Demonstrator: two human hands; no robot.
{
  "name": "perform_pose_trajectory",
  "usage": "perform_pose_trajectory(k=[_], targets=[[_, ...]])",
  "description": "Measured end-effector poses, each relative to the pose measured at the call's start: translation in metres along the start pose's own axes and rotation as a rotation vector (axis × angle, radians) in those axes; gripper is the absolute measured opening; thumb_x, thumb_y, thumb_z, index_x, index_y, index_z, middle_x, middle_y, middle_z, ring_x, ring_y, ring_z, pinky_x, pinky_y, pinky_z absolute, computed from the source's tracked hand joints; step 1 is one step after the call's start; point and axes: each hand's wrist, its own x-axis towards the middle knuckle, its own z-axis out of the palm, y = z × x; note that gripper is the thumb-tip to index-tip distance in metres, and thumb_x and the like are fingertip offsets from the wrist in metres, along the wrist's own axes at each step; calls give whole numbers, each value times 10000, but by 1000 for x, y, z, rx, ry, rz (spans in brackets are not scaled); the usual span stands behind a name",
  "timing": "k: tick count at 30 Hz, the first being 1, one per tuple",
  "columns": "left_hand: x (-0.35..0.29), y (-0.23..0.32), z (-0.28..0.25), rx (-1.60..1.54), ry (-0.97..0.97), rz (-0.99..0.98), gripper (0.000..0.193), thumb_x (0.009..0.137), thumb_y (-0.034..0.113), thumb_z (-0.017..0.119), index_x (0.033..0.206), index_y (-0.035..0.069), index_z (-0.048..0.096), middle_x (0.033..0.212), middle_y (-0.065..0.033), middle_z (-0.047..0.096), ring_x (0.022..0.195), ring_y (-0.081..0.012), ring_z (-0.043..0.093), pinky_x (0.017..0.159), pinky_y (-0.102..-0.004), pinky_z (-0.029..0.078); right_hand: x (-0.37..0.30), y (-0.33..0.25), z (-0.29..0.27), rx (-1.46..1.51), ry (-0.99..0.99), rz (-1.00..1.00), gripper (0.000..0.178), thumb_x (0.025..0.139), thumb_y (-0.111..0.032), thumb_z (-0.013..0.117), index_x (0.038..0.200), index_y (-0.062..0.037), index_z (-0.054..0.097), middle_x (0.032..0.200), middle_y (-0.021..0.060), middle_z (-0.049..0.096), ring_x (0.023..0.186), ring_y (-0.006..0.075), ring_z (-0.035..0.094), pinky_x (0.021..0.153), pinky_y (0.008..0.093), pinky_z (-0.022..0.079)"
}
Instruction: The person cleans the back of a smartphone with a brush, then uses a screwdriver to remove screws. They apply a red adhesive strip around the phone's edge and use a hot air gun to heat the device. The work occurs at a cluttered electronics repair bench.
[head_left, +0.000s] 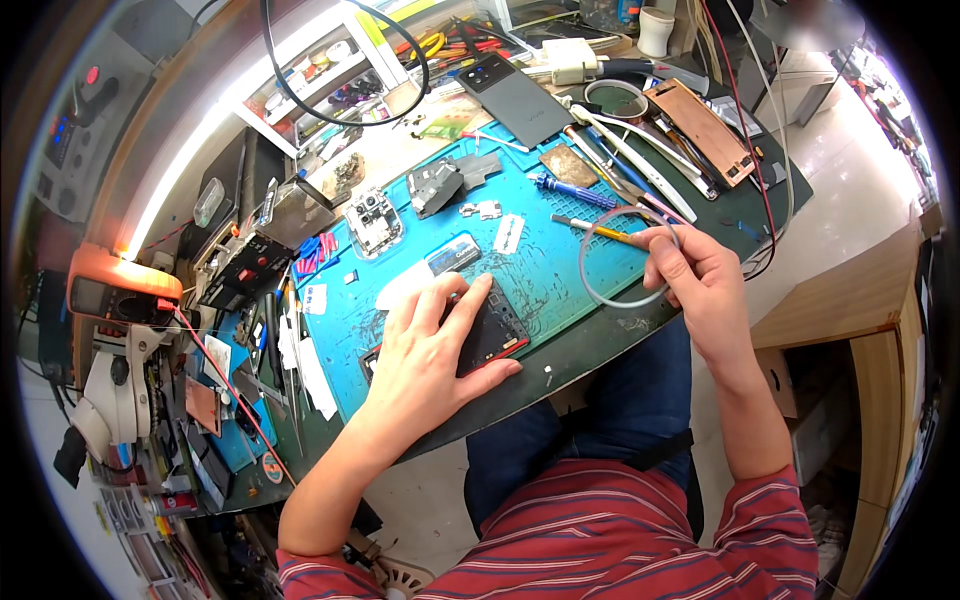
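My left hand (425, 350) lies spread over an opened phone body (490, 335) with a red edge, near the front of the blue work mat (550, 290). Its fingers cover much of the phone. At the right, my right hand (700, 280) pinches a thin translucent ring (618, 300), like a narrow roll of tape. A slim yellow-handled tool (595, 229) runs behind the ring toward those fingers; I cannot tell whether they grip it too. Beyond my left hand are a battery-like block (453, 254) and a pale sheet (402, 286).
A phone back cover (515, 100) and a brown phone shell (705, 130) lie at the far side. Dark phone parts (450, 185) and a camera module board (373, 222) sit on the mat. An orange multimeter (122, 287) stands left. A black cable loop (425, 70) hangs overhead.
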Motion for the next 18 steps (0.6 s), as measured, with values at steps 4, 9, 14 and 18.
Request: perform_pose_trajectory(k=[4,9,14,18], targets=[[1,3,-1,10,-10,-15,857,790,423,879,1507,82,555,1370,-149,544,1268,-405,499,1126,-505,404,-1,-2,3,32,-2,58,323,1087,-281,629,1146,8,759,797,-5,671,714,47,574,634,212,453],[1,3,-1,4,2,-16,862,795,429,873,1507,65,553,1386,-150,546,1282,-402,505,1129,-501,403,-3,-4,4,41,-25,103,372,1109,-331,586,1174,-3,748,829,-6,685,711,49,597,625,202,456],[-5,3,5,13,35,-26,865,801,428,870,1513,58,546,1415,-156,543,1283,-403,511,1144,-496,388,-12,0,2,71,-57,67,365,1121,-312,557,1249,-10,717,897,10,706,754,67,655,624,207,474],[-6,10,1,131,56,-32,924,781,450,882,1513,14,525,1418,-164,554,1283,-389,518,1139,-484,389,-19,-2,7,123,-6,22,340,1111,-239,576,1347,-7,655,912,23,708,803,94,708,618,204,489]])
